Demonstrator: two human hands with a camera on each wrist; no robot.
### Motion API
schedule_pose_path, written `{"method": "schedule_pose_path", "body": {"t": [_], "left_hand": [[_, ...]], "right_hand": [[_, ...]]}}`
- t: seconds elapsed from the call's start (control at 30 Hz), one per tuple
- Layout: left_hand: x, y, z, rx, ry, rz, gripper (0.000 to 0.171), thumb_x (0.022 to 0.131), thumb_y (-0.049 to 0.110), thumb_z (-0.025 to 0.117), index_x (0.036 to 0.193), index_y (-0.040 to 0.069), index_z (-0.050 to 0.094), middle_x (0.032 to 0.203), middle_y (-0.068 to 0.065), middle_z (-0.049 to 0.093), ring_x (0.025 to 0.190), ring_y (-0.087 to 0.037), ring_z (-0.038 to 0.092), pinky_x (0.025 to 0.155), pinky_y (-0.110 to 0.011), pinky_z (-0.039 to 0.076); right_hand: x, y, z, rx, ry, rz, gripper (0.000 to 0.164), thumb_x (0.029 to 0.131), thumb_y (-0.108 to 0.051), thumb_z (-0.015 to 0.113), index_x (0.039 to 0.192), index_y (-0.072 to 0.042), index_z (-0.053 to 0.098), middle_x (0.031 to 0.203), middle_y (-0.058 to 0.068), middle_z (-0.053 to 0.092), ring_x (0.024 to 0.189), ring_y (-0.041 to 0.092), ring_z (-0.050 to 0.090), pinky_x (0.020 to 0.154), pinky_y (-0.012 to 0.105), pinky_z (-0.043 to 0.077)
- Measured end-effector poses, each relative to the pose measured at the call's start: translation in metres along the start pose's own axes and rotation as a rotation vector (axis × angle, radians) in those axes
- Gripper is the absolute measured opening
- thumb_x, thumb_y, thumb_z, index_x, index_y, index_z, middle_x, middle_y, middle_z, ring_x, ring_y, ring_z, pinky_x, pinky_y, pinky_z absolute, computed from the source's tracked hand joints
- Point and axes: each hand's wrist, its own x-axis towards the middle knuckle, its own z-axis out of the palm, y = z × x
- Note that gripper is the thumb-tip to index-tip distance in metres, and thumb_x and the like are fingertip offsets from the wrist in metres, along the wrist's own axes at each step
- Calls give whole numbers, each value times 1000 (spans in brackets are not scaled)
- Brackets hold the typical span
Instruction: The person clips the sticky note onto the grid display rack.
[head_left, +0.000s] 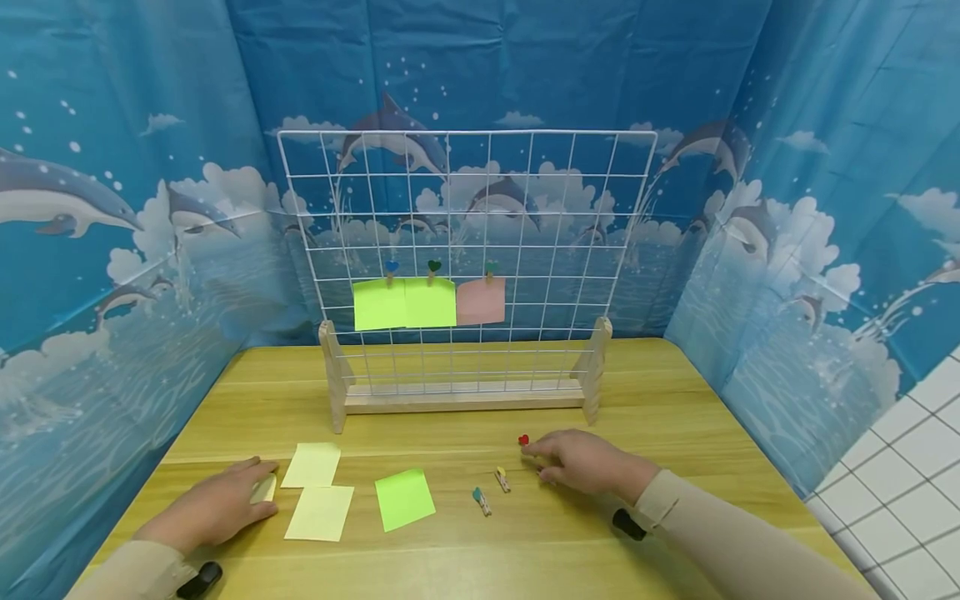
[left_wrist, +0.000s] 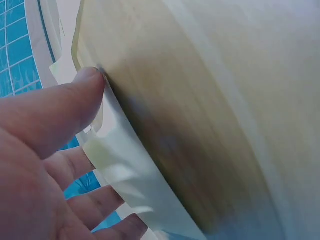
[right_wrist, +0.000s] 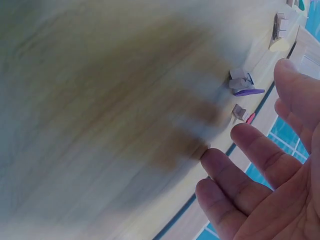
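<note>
My left hand (head_left: 217,504) lies over a pale yellow sticky note (head_left: 263,489) at the table's left, partly covering it. In the left wrist view, its thumb and fingers extend along the edges of this note (left_wrist: 135,175). My right hand (head_left: 581,460) hovers low over the table, fingers extended and holding nothing. Just past its fingertips is a small clip with a red heart (head_left: 523,440). A clip with a purple top (right_wrist: 242,84) lies near the thumb and index finger. Clips with a yellow top (head_left: 502,479) and a teal top (head_left: 482,502) lie to its left.
Two pale yellow notes (head_left: 311,465) and a bright green note (head_left: 405,500) lie between the hands. Behind stands a white wire grid (head_left: 551,250) on a wooden base (head_left: 465,403). Two green notes (head_left: 379,306) and a pink note (head_left: 482,302) hang there by heart clips.
</note>
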Motion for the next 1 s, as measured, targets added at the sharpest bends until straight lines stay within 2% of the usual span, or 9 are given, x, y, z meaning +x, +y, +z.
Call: {"method": "schedule_pose_path", "body": {"t": [0.23, 0.47, 0.73, 0.83, 1.0], "left_hand": [[0, -11, -2, -41, 5, -22, 88, 93, 55, 75, 153, -3, 47, 153, -37, 47, 136, -59, 50, 106, -70, 44], [-5, -26, -6, -28, 15, -72, 87, 94, 53, 75, 150, -7, 48, 150, -40, 47, 133, -60, 51, 102, -70, 47], [-4, -39, -12, -23, -24, -82, 82, 93, 52, 76, 143, -10, 56, 141, -42, 52, 126, -58, 57, 97, -66, 51], [-3, -40, -13, -38, -28, -89, 78, 92, 48, 78, 141, -9, 58, 138, -41, 56, 124, -57, 57, 96, -65, 52], [-3, -42, -13, -60, -20, -96, 76, 91, 45, 81, 140, -9, 59, 136, -39, 57, 125, -58, 56, 95, -64, 52]], "right_hand": [[1, -4, -1, -44, -6, -20, 44, 100, -26, 74, 142, -16, 68, 136, 4, 72, 126, 25, 68, 106, 47, 55], [2, -4, 0, -65, 16, -23, 40, 97, -21, 77, 137, -16, 72, 124, 2, 75, 110, 17, 71, 92, 39, 60], [6, -1, 6, -85, 18, -39, 27, 95, -16, 79, 122, -18, 80, 105, -7, 74, 92, 4, 61, 85, 31, 58], [7, -1, 8, -102, 21, -27, 24, 95, -17, 79, 119, -18, 81, 101, -9, 73, 89, 3, 59, 86, 31, 57], [7, -2, 10, -103, 28, 5, 18, 95, -15, 79, 112, -17, 82, 101, -7, 74, 93, 8, 65, 90, 36, 59]]}}
